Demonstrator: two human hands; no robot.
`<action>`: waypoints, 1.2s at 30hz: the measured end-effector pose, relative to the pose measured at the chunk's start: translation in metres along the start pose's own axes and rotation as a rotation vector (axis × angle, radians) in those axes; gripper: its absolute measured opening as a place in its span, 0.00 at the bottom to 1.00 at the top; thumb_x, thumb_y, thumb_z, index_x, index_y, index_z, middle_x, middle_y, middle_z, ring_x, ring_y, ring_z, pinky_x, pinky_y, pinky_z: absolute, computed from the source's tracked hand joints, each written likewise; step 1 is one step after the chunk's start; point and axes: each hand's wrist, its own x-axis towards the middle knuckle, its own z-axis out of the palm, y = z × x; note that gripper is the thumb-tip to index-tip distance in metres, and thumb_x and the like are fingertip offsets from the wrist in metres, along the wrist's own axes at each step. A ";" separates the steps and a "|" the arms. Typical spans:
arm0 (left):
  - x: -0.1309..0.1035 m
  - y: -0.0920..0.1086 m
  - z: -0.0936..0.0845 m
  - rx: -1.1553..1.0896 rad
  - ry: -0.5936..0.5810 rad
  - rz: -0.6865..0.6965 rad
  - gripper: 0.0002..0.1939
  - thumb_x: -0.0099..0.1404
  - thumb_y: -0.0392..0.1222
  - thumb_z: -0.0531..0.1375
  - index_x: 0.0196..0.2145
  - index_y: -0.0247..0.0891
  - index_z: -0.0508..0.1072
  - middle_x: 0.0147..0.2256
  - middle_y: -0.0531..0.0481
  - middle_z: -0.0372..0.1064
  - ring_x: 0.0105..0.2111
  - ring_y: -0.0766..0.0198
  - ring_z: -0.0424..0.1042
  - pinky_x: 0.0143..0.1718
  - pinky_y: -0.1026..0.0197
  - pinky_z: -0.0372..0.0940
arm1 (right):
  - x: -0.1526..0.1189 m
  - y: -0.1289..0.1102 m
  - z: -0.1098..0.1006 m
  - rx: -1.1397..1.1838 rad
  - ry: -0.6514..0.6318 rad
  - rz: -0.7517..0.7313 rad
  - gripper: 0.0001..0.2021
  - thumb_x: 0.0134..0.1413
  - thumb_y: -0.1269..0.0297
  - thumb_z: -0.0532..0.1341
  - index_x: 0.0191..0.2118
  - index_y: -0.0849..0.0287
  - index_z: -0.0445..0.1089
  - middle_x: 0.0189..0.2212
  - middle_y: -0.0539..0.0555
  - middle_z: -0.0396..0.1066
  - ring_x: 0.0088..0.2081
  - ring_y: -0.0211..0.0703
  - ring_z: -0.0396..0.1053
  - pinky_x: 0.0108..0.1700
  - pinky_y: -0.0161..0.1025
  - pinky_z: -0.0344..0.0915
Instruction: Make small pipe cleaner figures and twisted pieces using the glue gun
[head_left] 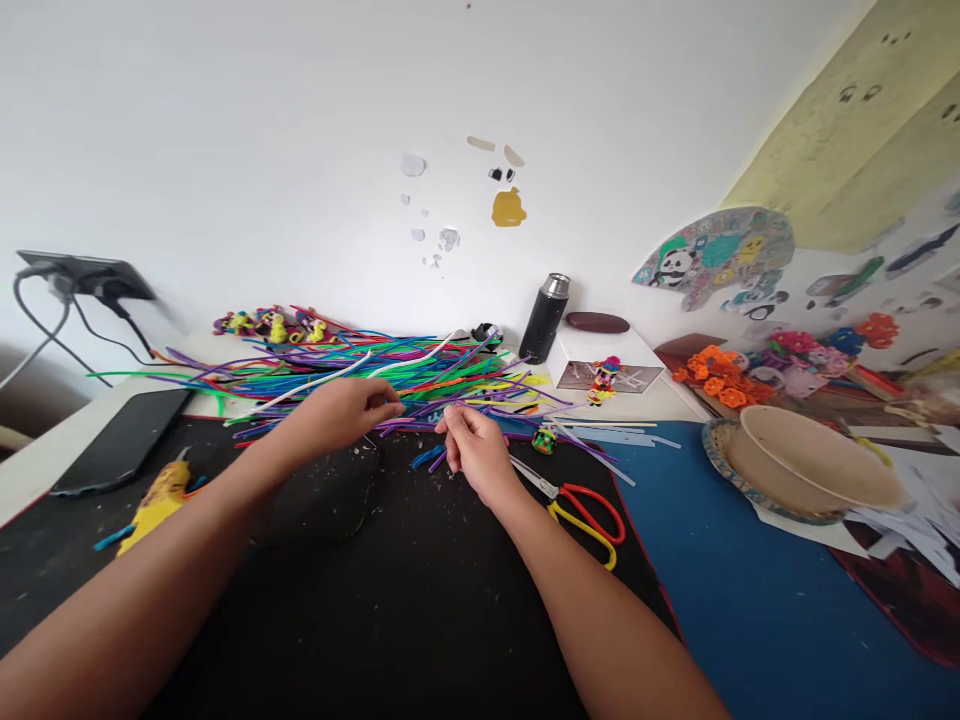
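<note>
My left hand (349, 410) hovers at the near edge of a pile of colourful pipe cleaners (360, 365). Its thumb and fingers come together, and whatever may be between the tips is too small to tell. My right hand (478, 447) is closed in a pinch just right of it, over the black mat (420, 600). What it pinches is hidden. Short blue pipe cleaner pieces (427, 457) lie by its fingers, with a purple bit close to them. Scissors (581, 510) with one red and one yellow handle rest beside my right wrist.
A black phone (124, 440) and a yellow glue gun (161, 500) lie at left. Behind the mat stand a black thermos (546, 320) and a white box (611, 360) with a small figure (604, 380). A beige bowl (810, 460) sits at right.
</note>
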 end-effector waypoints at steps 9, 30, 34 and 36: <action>0.005 -0.034 -0.049 0.036 0.195 -0.115 0.22 0.65 0.61 0.55 0.39 0.43 0.79 0.28 0.49 0.77 0.29 0.54 0.73 0.30 0.58 0.59 | 0.000 -0.002 -0.002 -0.061 0.012 -0.014 0.26 0.62 0.36 0.60 0.31 0.57 0.70 0.13 0.43 0.60 0.14 0.35 0.57 0.21 0.35 0.54; 0.037 -0.049 0.018 0.309 -0.005 -0.122 0.15 0.66 0.50 0.57 0.40 0.42 0.81 0.39 0.42 0.82 0.39 0.47 0.79 0.34 0.57 0.64 | -0.010 0.005 0.006 -0.269 -0.046 -0.019 0.23 0.68 0.42 0.57 0.33 0.56 0.71 0.16 0.44 0.61 0.17 0.36 0.60 0.23 0.34 0.57; 0.038 -0.050 0.020 0.292 -0.005 -0.106 0.14 0.67 0.48 0.57 0.38 0.42 0.81 0.38 0.44 0.82 0.37 0.49 0.79 0.34 0.57 0.64 | -0.012 0.006 0.006 -0.321 -0.056 -0.042 0.21 0.70 0.45 0.56 0.33 0.56 0.71 0.17 0.44 0.62 0.17 0.36 0.61 0.25 0.34 0.58; 0.037 -0.049 0.019 0.273 -0.009 -0.079 0.16 0.68 0.51 0.56 0.37 0.44 0.81 0.37 0.46 0.82 0.36 0.50 0.79 0.34 0.57 0.64 | -0.012 0.007 0.006 -0.343 -0.058 -0.051 0.20 0.71 0.47 0.56 0.33 0.56 0.71 0.17 0.44 0.62 0.17 0.36 0.61 0.26 0.34 0.59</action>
